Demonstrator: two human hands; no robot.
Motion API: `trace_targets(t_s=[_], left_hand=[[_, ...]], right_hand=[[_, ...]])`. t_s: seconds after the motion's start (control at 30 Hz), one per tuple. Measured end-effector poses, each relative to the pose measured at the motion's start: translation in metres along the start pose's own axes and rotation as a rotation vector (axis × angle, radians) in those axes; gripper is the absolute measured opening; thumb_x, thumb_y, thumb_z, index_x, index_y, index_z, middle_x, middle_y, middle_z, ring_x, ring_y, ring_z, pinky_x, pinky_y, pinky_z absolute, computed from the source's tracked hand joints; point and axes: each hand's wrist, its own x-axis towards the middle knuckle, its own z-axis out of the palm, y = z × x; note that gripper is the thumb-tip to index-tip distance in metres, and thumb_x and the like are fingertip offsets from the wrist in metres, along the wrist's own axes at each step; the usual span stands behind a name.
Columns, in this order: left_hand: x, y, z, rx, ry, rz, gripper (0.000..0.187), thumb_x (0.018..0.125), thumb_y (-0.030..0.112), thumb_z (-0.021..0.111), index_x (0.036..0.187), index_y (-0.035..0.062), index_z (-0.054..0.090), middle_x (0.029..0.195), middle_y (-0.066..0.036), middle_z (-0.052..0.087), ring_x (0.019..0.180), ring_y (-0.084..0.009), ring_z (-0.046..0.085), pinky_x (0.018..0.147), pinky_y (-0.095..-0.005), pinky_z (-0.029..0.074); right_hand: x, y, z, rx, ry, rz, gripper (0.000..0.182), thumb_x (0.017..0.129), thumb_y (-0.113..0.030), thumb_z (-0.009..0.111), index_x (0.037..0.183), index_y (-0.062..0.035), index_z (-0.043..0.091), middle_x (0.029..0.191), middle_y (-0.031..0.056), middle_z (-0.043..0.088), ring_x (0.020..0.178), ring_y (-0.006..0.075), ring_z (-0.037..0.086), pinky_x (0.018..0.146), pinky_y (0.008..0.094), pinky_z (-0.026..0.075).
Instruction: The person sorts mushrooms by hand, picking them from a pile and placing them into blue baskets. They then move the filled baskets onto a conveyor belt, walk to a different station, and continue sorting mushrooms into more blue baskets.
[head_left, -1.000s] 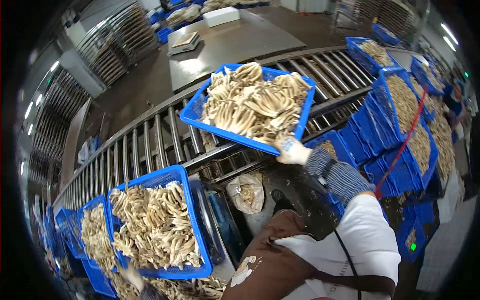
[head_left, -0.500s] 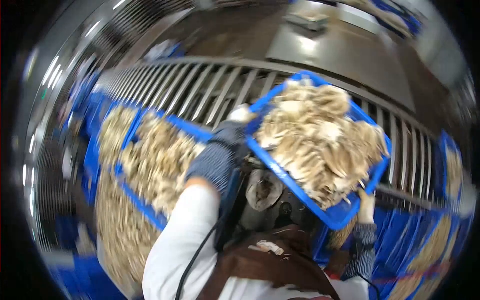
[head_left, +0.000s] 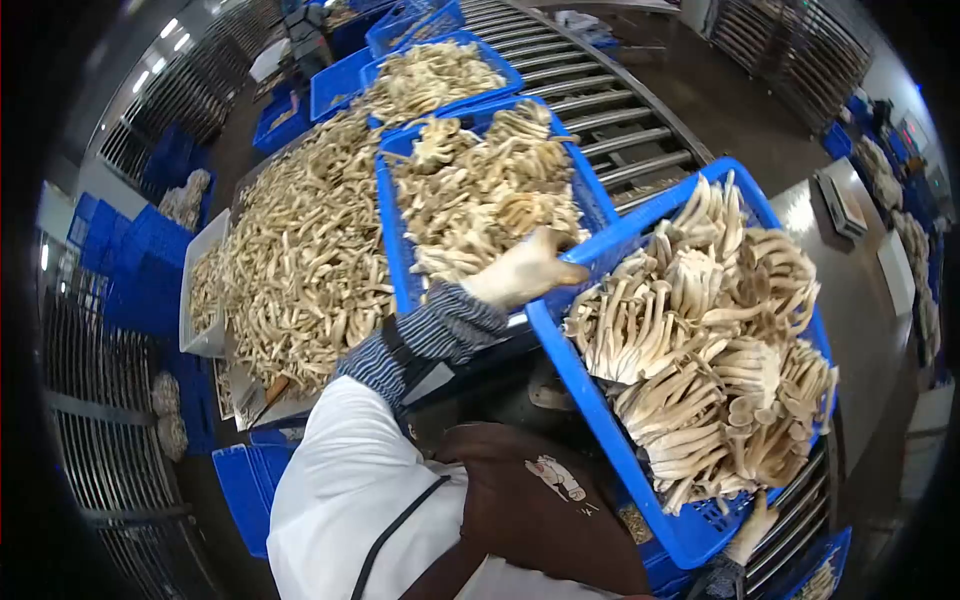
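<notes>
A blue plastic crate (head_left: 570,345) full of clustered oyster-type mushrooms (head_left: 710,350) is held tilted between my two hands, overlapping the roller conveyor in this view. My left hand (head_left: 530,270), in a pale glove, is closed on its upper left end. My right hand (head_left: 752,530) grips the lower right end, its fingers partly hidden by the rim. Just left of my left hand sits a second blue crate (head_left: 392,235) of mushroom clusters.
A big heap of loose mushrooms (head_left: 300,260) covers the worktable to the left, with a knife (head_left: 268,395) at its near edge. The roller conveyor (head_left: 625,130) runs behind the crates. A metal table (head_left: 850,260) carries a scale (head_left: 840,205). More crates stand around.
The view has swung left and steadied, bringing the mushroom heap and the crate row into sight. The held crate now appears lower and farther right, with both hands still on it.
</notes>
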Motion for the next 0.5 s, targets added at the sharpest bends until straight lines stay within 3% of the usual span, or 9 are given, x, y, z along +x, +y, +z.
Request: trace_targets(t_s=[0.03,0.1,0.17,0.2,0.23,0.27,0.33,0.47,0.5], left_hand=[[-0.027,0.005,-0.019,-0.057,0.055,-0.005,0.036,0.077,0.019,0.070,0.098,-0.0103,0.065,0.075,-0.006,0.063,0.069,-0.0105,0.056,0.063,-0.0293,0.047],[-0.068,-0.006,-0.064,-0.137,0.159,0.016,0.029,0.075,0.017,0.070,0.089,-0.0087,0.065,0.070,-0.005,0.060,0.063,-0.0111,0.054,0.056,-0.0306,0.045],[-0.106,-0.022,-0.109,-0.190,0.264,-0.024,0.031,0.075,0.016,0.070,0.093,-0.0091,0.066,0.073,-0.005,0.062,0.063,-0.0101,0.055,0.056,-0.0282,0.045],[-0.121,-0.039,-0.132,-0.289,0.254,-0.115,0.042,0.078,0.016,0.071,0.109,-0.0116,0.063,0.092,-0.010,0.068,0.076,-0.0125,0.062,0.070,-0.0278,0.051],[-0.136,-0.055,-0.155,-0.310,0.281,-0.124,0.042,0.078,0.016,0.071,0.109,-0.0116,0.063,0.092,-0.010,0.068,0.076,-0.0125,0.062,0.070,-0.0278,0.051],[-0.182,-0.019,-0.164,-0.362,0.288,-0.133,0.039,0.079,0.014,0.070,0.108,-0.0113,0.063,0.091,-0.009,0.067,0.076,-0.0120,0.062,0.069,-0.0271,0.051],[-0.226,-0.025,-0.216,-0.491,0.329,-0.189,0.035,0.080,0.011,0.069,0.107,-0.0114,0.063,0.089,-0.009,0.067,0.073,-0.0114,0.062,0.067,-0.0263,0.052],[-0.259,-0.069,-0.267,-0.587,0.496,-0.233,0.032,0.080,0.008,0.070,0.104,-0.0128,0.063,0.084,-0.010,0.068,0.067,-0.0126,0.062,0.061,-0.0270,0.052],[-0.275,-0.068,-0.285,-0.661,0.525,-0.257,0.030,0.079,0.005,0.070,0.102,-0.0130,0.064,0.080,-0.009,0.068,0.063,-0.0128,0.062,0.057,-0.0273,0.052]], right_hand=[[-0.005,-0.015,0.006,0.003,-0.006,-0.079,0.037,0.092,-0.019,0.060,0.118,0.0073,0.058,0.114,0.0116,0.063,0.097,0.0186,0.059,0.088,0.0315,0.046],[-0.010,-0.052,0.017,-0.082,-0.047,-0.270,0.037,0.093,-0.020,0.060,0.119,0.0062,0.058,0.115,0.0112,0.063,0.100,0.0192,0.058,0.091,0.0315,0.044],[-0.011,-0.089,0.054,-0.075,-0.073,-0.328,0.034,0.093,-0.019,0.059,0.116,0.0051,0.058,0.109,0.0098,0.064,0.093,0.0165,0.060,0.085,0.0295,0.047],[-0.018,-0.113,0.080,-0.114,-0.135,-0.282,0.034,0.092,-0.018,0.061,0.115,0.0068,0.059,0.109,0.0100,0.064,0.093,0.0170,0.059,0.086,0.0303,0.046],[-0.026,-0.133,0.106,-0.157,-0.204,-0.235,0.034,0.092,-0.018,0.062,0.113,0.0084,0.060,0.110,0.0101,0.063,0.094,0.0174,0.058,0.087,0.0311,0.045],[-0.057,-0.167,0.067,-0.206,-0.261,-0.267,0.032,0.092,-0.018,0.063,0.110,0.0074,0.061,0.100,0.0076,0.064,0.086,0.0149,0.057,0.080,0.0287,0.046],[-0.112,-0.237,0.120,-0.237,-0.346,-0.211,0.028,0.092,-0.016,0.061,0.109,0.0055,0.062,0.096,0.0057,0.065,0.080,0.0119,0.058,0.073,0.0263,0.047],[-0.093,-0.237,0.228,-0.211,-0.523,-0.230,0.025,0.091,-0.013,0.060,0.108,0.0043,0.063,0.093,0.0052,0.066,0.075,0.0114,0.061,0.068,0.0251,0.049],[-0.125,-0.275,0.234,-0.171,-0.545,-0.174,0.025,0.090,-0.013,0.060,0.108,0.0043,0.063,0.093,0.0053,0.067,0.074,0.0117,0.061,0.067,0.0251,0.050]])
